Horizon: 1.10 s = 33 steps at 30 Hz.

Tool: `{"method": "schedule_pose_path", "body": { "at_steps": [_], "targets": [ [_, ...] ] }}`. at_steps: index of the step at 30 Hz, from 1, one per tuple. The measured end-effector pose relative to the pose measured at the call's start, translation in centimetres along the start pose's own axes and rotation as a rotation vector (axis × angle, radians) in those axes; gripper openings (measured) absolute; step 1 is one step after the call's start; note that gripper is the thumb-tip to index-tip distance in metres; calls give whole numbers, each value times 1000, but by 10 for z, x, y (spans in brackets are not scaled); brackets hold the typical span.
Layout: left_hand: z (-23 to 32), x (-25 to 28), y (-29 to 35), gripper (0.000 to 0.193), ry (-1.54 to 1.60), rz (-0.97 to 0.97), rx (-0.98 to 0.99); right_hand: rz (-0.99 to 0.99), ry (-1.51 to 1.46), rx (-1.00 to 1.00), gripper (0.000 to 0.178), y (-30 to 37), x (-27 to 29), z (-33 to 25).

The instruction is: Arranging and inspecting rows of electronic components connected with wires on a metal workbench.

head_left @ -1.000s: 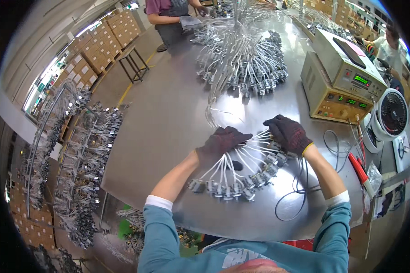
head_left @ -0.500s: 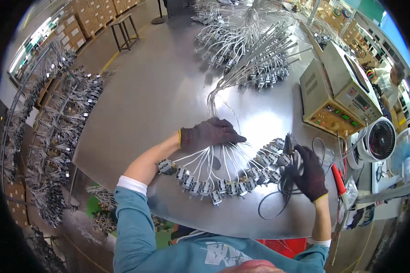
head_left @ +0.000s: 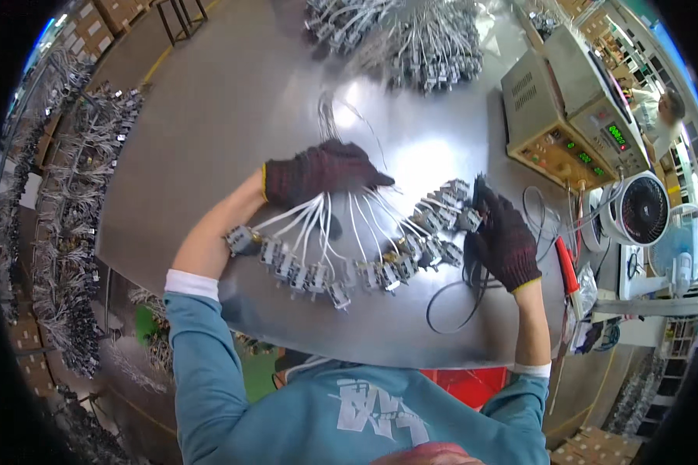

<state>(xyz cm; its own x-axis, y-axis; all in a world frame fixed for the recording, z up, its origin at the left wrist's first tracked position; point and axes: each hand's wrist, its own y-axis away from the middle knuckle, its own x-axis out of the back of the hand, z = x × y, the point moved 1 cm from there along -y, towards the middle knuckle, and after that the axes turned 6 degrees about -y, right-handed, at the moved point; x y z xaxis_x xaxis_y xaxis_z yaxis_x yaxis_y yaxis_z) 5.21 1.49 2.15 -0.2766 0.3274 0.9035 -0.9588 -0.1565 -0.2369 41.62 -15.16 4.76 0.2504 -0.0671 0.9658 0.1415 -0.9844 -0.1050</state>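
My left hand, in a dark knitted glove, is closed around a bundle of thin white wires. Small grey metal-bodied components hang on the wire ends, fanned out in an arc on the metal table towards me. Loose wire tails stick out beyond the hand. Also gloved, my right hand is closed on a black corded tool at the right end of the arc, right beside the last components. Its exact kind is hidden by the fingers. A black cable loops below it.
Stacked bench instruments with green digits stand at the right, with a white fan behind. A red-handled object lies by the right edge. More wired components are heaped at the back. Loaded racks stand left; a person is far right.
The view has tipped, so the table and both hands sit higher and further left. My right hand has come closer against the components with the black tool. The left still grips the wires.
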Motion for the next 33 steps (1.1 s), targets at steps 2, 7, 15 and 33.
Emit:
{"method": "schedule_pose_path", "body": {
  "at_steps": [2,7,15,33],
  "targets": [
    [-8,-15,9,114,-23,-20,-15,43,-42,-45,71,4,-12,6],
    [8,7,-6,117,-130,-56,-9,192,-273,-329,26,-10,-29,12],
    [14,15,-33,117,-198,-466,344,92,-537,54,52,-10,12,34],
    [-2,-5,-14,119,-118,-302,243,28,-191,226,26,-52,18,1]
  ]
}}
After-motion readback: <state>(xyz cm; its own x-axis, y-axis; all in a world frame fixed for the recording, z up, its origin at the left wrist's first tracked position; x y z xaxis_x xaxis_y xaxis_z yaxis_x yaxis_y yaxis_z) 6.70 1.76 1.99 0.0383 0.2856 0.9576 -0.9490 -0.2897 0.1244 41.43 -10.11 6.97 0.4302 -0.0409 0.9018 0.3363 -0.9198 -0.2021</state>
